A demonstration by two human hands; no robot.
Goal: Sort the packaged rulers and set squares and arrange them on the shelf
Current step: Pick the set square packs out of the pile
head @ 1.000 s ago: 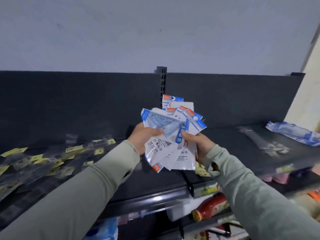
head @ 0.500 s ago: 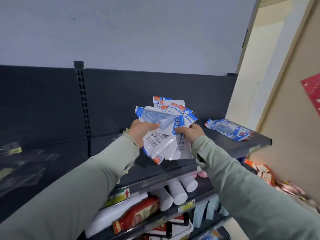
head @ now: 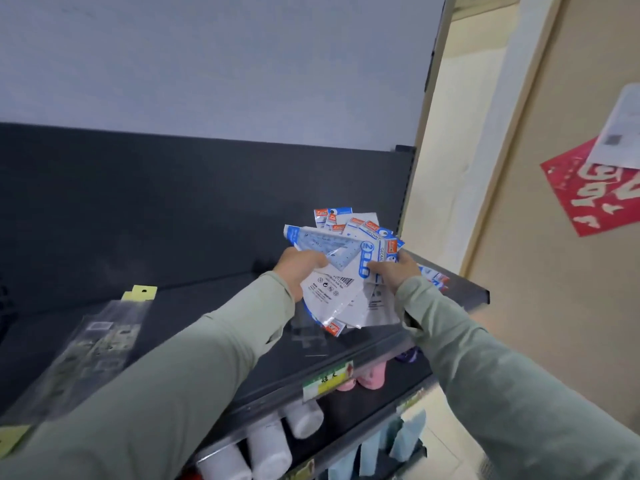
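Sorting packs over the shelf.
The left hand and right hand clasp the fan, fingers curled; slick packs may slide out and drop.

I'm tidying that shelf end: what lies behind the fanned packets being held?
Behind the fanned packets, a corner of more blue-and-white packets shows on the shelf. How many lie there is hidden by the fan.
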